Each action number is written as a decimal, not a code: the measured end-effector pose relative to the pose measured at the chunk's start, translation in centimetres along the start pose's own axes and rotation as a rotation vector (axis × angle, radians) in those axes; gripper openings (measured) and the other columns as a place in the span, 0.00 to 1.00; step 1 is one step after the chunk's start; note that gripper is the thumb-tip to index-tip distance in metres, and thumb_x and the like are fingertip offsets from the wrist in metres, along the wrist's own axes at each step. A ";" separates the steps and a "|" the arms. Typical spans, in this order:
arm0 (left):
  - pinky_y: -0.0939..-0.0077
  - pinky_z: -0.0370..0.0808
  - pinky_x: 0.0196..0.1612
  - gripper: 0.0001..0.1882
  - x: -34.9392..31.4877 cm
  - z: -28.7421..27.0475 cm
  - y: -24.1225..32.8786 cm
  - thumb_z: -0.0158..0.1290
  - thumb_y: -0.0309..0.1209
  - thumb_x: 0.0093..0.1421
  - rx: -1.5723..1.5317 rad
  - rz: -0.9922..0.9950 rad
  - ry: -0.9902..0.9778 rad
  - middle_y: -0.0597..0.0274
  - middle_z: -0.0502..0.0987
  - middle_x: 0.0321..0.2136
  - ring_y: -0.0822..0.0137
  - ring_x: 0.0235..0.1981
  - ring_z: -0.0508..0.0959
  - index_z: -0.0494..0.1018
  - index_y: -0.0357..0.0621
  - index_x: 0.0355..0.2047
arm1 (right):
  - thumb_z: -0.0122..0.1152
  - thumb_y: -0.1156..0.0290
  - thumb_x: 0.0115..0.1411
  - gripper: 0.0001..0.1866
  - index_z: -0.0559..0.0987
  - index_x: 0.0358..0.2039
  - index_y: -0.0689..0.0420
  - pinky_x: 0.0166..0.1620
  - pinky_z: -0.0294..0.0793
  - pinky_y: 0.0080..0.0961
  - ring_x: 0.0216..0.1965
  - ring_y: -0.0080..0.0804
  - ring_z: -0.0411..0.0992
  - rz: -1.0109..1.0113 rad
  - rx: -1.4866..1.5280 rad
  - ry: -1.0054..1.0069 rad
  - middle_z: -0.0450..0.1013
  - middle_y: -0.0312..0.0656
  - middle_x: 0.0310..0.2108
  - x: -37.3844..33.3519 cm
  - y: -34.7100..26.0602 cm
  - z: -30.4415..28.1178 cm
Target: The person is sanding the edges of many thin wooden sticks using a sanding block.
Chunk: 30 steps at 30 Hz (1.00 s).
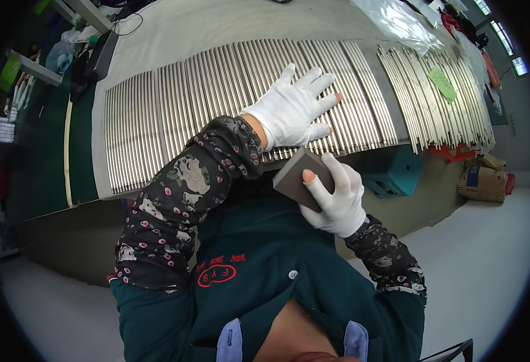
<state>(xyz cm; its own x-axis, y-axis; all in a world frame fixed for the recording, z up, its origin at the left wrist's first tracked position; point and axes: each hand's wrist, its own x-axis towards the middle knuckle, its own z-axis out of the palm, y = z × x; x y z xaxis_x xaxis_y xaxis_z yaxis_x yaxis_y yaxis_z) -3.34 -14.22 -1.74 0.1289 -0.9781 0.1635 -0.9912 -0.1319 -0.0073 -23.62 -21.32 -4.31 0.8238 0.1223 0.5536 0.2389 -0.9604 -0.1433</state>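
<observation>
Many thin shiny metal rods (198,96) lie side by side in a wide row across the table. My left hand (292,110), in a white glove with some bare fingertips, rests flat on the rods with its fingers spread. In front of the table's near edge, my right hand (340,196) grips a dark grey-brown rectangular block (298,178), possibly a sanding sponge. Its thumb and fingers press on the sides of the block. The block is tilted, close to the near ends of the rods; whether it touches them I cannot tell.
A looser batch of rods (431,99) lies at the right under a green paper note (442,84). Clear plastic film (400,24) is at the far right. A teal plastic stool (394,174) and a brown sack (484,183) stand below the table's edge. A black box (101,55) sits at the left.
</observation>
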 end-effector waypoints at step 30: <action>0.44 0.57 0.63 0.32 -5.4 -1.3 -3.7 0.47 0.51 0.61 0.055 -0.060 0.014 0.51 0.58 0.64 0.52 0.66 0.57 0.61 0.49 0.62 | 0.69 0.64 0.38 0.39 0.71 0.56 0.45 0.32 0.70 0.29 0.36 0.37 0.69 -0.216 0.139 -0.006 0.65 0.53 0.49 4.1 -1.6 0.7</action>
<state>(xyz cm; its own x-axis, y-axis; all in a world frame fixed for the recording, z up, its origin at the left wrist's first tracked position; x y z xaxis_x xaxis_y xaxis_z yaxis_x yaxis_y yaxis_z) -0.45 -8.20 -1.32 0.1872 -0.9658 0.1794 -0.9786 -0.1992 -0.0510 -20.28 -19.09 -2.39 0.7488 0.3231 0.5787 0.4778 -0.8683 -0.1333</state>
